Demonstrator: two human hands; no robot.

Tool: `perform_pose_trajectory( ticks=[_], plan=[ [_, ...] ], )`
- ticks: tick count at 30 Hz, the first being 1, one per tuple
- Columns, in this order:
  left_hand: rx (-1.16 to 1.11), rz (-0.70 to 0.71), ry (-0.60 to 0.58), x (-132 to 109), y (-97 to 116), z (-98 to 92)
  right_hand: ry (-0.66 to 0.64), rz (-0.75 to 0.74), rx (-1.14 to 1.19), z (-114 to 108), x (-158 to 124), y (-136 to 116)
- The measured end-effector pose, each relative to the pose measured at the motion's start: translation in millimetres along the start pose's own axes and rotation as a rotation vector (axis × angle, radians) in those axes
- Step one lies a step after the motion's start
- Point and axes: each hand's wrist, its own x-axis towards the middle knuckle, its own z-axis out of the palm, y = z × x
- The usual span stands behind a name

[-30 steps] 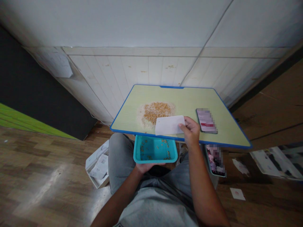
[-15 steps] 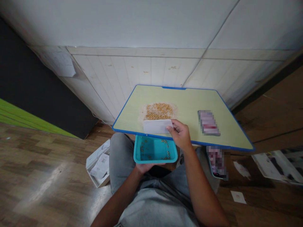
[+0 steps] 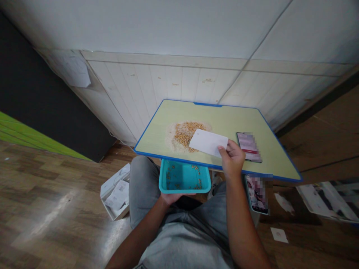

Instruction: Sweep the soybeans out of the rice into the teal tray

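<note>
Between the thumb and fingers of my right hand (image 3: 233,156) is a flat white plastic scraper (image 3: 209,142) with a small hole in one corner. Its left end covers part of a pile of round yellow soybeans (image 3: 183,137), which lie among pale rice-like grains (image 3: 170,140) on the light green folding table (image 3: 151,129). My left hand (image 3: 175,198) supports a turquoise plastic basin (image 3: 185,189) from below, its fingers mostly hidden underneath. The basin sits just under the table's front edge, with scattered soybeans inside.
A phone (image 3: 249,147) lies on the table's right side, and another phone (image 3: 256,194) rests by my right thigh. An opened white box (image 3: 116,196) stands on the floor at left. The white panelled wall (image 3: 168,82) rises behind the table.
My right hand has moved right with the scraper, now tilted and off the pile's front edge, uncovering grains there. The basin and my left hand stay in place.
</note>
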Motion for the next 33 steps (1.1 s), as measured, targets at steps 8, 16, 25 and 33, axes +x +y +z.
perform_pose_trajectory(
  ticks=[8,16,25,33],
  plan=[
    [-0.069,0.011,-0.224,2,-3,-20.5,0.015,0.006,-0.030,-2,-3,2],
    [-0.081,0.018,-0.276,3,-6,-23.3,0.028,0.053,-0.007,-5,-3,1],
    [-0.064,0.025,-0.241,5,-6,-23.3,0.002,0.046,-0.041,-7,-5,-5],
    [-0.031,0.003,-0.084,1,-2,-6.4,0.052,0.050,-0.031,-12,-7,-8]
  ],
)
